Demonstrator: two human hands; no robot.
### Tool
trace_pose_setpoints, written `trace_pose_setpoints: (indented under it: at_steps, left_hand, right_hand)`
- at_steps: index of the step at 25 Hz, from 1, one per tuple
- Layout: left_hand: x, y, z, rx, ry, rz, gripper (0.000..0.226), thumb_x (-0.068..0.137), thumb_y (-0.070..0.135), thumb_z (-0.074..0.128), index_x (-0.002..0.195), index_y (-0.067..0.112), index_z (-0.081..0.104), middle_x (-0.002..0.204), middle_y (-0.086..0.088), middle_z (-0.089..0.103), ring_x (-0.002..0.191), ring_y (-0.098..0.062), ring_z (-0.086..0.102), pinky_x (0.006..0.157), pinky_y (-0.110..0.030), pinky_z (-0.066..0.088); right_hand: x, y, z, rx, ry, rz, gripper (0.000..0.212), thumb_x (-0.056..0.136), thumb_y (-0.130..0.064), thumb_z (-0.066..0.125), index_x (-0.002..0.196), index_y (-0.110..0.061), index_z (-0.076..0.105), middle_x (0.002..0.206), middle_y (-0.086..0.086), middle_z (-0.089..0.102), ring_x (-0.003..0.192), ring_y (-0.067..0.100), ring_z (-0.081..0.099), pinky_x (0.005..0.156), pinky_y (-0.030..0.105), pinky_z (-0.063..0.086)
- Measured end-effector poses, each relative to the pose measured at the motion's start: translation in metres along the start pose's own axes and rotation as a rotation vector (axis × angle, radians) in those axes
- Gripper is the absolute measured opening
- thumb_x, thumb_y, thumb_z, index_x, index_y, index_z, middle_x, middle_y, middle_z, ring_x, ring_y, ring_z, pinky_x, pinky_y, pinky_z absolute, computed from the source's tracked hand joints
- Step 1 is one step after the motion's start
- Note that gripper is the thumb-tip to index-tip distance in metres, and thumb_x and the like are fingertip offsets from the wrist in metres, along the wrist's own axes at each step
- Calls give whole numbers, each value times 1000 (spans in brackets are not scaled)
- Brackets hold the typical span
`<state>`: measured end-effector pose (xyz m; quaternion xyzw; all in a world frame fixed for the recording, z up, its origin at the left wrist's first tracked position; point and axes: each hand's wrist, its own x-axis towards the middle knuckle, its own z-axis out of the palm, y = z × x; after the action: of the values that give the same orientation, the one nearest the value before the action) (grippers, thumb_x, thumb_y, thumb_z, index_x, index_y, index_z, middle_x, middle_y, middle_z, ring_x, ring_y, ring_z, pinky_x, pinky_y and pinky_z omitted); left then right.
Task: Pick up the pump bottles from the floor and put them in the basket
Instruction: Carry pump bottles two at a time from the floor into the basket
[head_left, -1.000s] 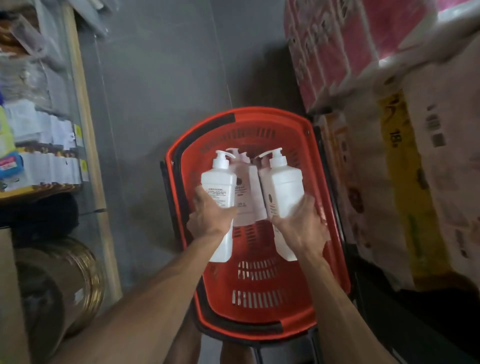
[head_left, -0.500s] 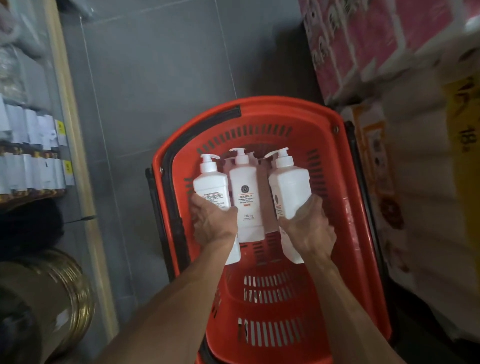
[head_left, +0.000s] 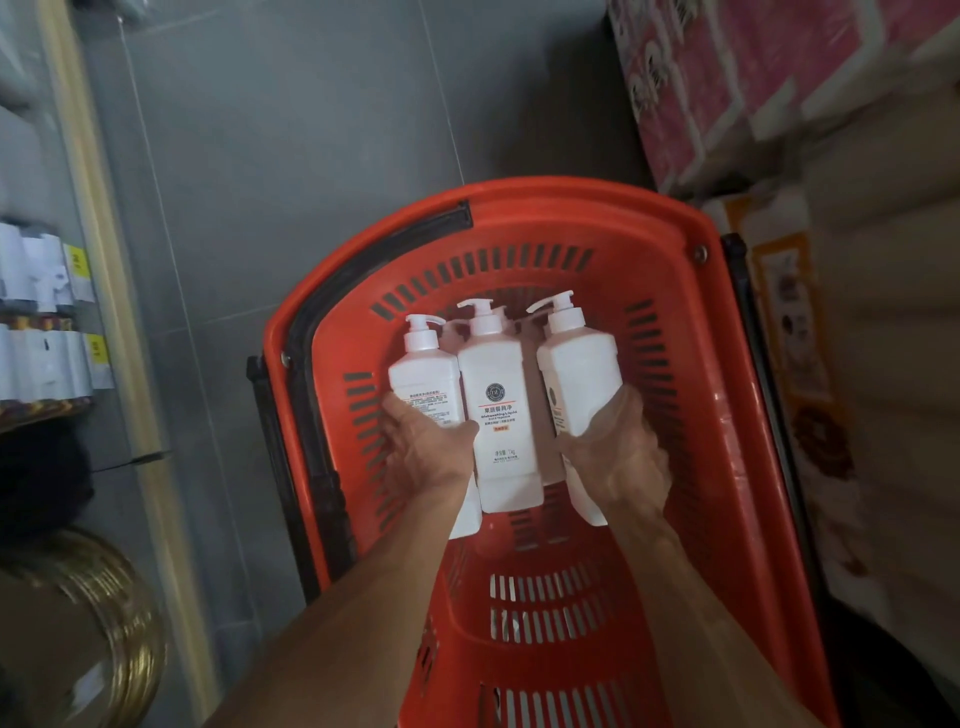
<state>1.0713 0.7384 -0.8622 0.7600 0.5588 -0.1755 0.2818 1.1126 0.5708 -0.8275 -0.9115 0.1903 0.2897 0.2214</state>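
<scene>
Three bottles (head_left: 498, 364): over basket (head_left: 571, 200)
left hand (head_left: 431, 452): grips left bottle (head_left: 423, 379)
right hand (head_left: 618, 457): grips right bottle (head_left: 579, 374)
middle bottle (head_left: 506, 467): between hands, label "1kg"

I see grey floor tiles (head_left: 311, 130) across the upper middle. Down the left side runs a cream shelf rail (head_left: 104, 234), with white packets (head_left: 36, 275) and yellow price tags (head_left: 77, 260) beside it. A brassy coil (head_left: 104, 613) sits lower left. Pink-printed packs (head_left: 727, 78) fill the upper right, with paler wrapped packs (head_left: 789, 332) below them.
</scene>
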Motion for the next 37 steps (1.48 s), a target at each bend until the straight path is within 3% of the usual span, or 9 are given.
trace_pose_setpoints:
  at_steps: [7, 12, 15, 21, 24, 27, 30, 37]
  left_hand:
    - [18, -9, 18, -36, -53, 15, 98, 68, 41, 84, 143, 14, 27, 141, -11, 48, 124, -38, 52, 98, -48, 45]
    - [21, -9, 17, -25, -69, 28, 103, 69, 41, 85, 148, 13, 25, 144, -14, 47, 127, -39, 50, 101, -49, 42]
    - [16, -8, 13, 16, -72, 52, 105, 74, 40, 82, 153, 13, 19, 149, -14, 42, 130, -40, 48, 102, -49, 40]
    - [6, -10, -7, 60, -70, 141, 83, 81, 32, 77, 149, 19, 31, 140, -10, 46, 123, -39, 52, 97, -50, 43]
    - [-12, -6, -35, 189, -130, 314, 70, 83, 25, 74, 144, 27, 40, 136, -4, 45, 121, -33, 51, 95, -46, 43]
    - [-38, 5, -74, 481, -225, 664, 69, 84, 24, 72, 144, 31, 38, 139, 3, 42, 122, -25, 45, 95, -41, 45]
    - [-73, 25, -129, 781, -278, 943, 71, 87, 23, 66, 149, 30, 32, 143, 4, 39, 129, -23, 38, 103, -40, 37]
    - [-189, 77, -272, 939, -254, 1163, 63, 88, 21, 64, 145, 25, 37, 137, 0, 43, 126, -26, 39, 102, -43, 35]
  right_hand:
    - [17, -10, 14, 1, -29, 50, 68, 72, -59, 69, 119, -22, 36, 117, 12, 62, 108, 40, 62, 93, 48, 50]
    - [23, -13, 24, -58, 7, 77, 78, 73, -72, 66, 128, -24, 37, 122, 11, 63, 112, 38, 63, 95, 45, 48]
    - [25, -13, 28, -68, 13, 61, 79, 73, -69, 67, 130, -23, 36, 124, 10, 62, 113, 38, 62, 96, 45, 46]
    - [23, -15, 20, -157, -6, 29, 80, 73, -71, 67, 131, -25, 38, 125, 5, 60, 112, 34, 63, 93, 42, 48]
    - [5, -13, -5, -229, -42, -32, 77, 81, -55, 73, 142, -28, 36, 135, 1, 55, 114, 33, 63, 92, 40, 48]
    - [-28, -14, -33, -332, -84, -139, 66, 85, -51, 70, 141, -30, 42, 133, -3, 53, 112, 30, 64, 90, 41, 50]
    - [-73, -21, -75, -375, -90, -222, 61, 85, -45, 70, 140, -31, 45, 129, -4, 55, 117, 25, 59, 91, 41, 51]
    - [-195, -55, -206, -338, -46, -300, 54, 88, -37, 70, 136, -26, 49, 127, -1, 58, 117, 24, 57, 95, 38, 48]
